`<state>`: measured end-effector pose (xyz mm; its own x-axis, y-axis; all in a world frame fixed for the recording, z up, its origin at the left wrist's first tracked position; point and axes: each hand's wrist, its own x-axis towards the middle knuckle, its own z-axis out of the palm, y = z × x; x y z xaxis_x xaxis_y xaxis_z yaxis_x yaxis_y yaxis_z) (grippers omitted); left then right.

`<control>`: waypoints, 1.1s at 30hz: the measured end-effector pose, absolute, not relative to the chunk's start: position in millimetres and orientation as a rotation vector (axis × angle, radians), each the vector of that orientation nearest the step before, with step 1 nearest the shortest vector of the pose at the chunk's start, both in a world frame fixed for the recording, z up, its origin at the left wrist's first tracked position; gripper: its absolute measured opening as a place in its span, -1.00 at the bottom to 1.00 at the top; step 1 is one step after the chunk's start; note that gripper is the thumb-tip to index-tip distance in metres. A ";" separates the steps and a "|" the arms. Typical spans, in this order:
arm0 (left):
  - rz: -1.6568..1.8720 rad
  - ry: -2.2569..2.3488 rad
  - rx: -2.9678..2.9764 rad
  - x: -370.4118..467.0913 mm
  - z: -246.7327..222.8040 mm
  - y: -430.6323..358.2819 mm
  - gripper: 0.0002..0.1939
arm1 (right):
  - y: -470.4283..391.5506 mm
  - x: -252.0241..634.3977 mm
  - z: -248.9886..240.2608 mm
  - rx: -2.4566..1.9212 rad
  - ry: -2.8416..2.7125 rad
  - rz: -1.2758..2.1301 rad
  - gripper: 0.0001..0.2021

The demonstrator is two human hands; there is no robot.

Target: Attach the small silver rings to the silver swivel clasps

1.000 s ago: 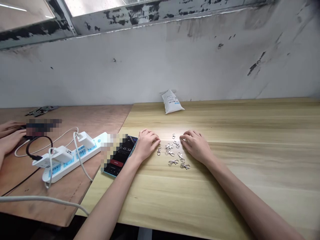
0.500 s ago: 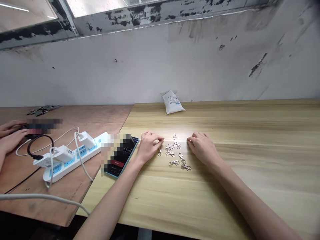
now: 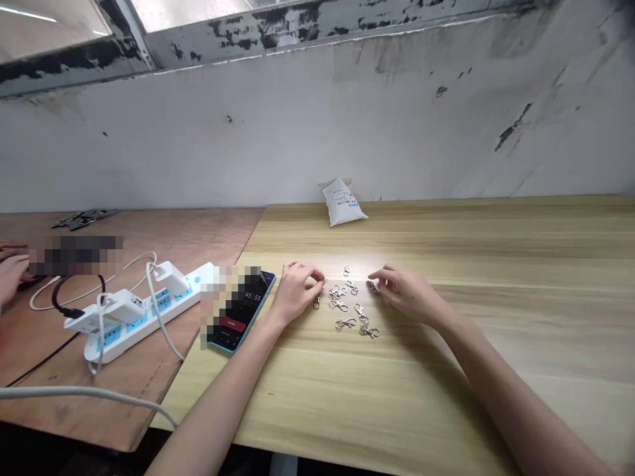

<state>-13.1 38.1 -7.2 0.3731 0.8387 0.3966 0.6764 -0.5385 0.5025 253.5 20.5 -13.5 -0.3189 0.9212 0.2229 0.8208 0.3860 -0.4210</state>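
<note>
Several silver lobster clasps with rings (image 3: 360, 311) lie scattered on the wooden table between my hands. My left hand (image 3: 298, 289) rests left of them, thumb and forefinger pinched on something tiny; one clasp (image 3: 316, 302) lies just under its fingertips. On the right, my right hand (image 3: 403, 291) has its thumb and forefinger apart, with a small metal clasp (image 3: 374, 287) on the table below the fingertips. A lone clasp (image 3: 346, 270) sits farthest back in the group.
A white plastic packet (image 3: 343, 203) lies near the wall. Left of my left hand is a phone (image 3: 243, 314). A white power strip (image 3: 153, 311) with chargers and cables crosses the brown table (image 3: 208, 231). Another person's hand (image 3: 12, 277) is at the far left.
My right hand's thumb and forefinger have parted, and a clasp now shows beneath them. My left hand has barely moved. The other person's hands have shifted left.
</note>
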 end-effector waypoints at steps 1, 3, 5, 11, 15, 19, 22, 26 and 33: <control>0.915 1.344 2.383 -13.0 -7.3 38.0 -0.95 | 19.9 255.2 -12.5 -1.486 -2.254 0.332 -0.73; 0.917 1.336 2.392 -12.6 -7.7 37.7 -0.92 | 19.2 256.9 -12.0 -1.476 -2.291 0.337 -0.73; 0.913 1.326 2.402 -12.2 -8.1 37.5 -0.92 | 19.5 256.2 -13.0 -1.468 -2.305 0.322 -0.76; 0.920 1.328 2.424 -12.4 -8.2 36.9 -0.91 | 20.1 242.0 -13.5 -1.462 -2.286 0.349 -0.85; 0.903 1.332 2.475 -13.8 -8.3 37.3 -0.88 | 16.2 230.5 -12.8 -1.515 -2.260 0.362 -0.87; 0.926 1.342 2.521 -14.0 -9.3 38.7 -0.90 | 12.6 226.7 -12.4 -1.526 -2.143 0.394 -0.92; 0.931 1.334 2.561 -12.8 -9.8 38.7 -0.90 | 12.0 226.8 -12.3 -1.437 -1.990 0.501 -0.94; 0.931 1.328 2.580 -11.5 -10.2 37.3 -0.90 | 17.2 230.1 -18.3 -1.385 -1.894 0.556 -0.87; 0.978 1.301 2.610 -10.8 -10.1 35.8 -0.90 | 27.1 238.2 -31.2 -1.417 -2.024 0.294 -0.82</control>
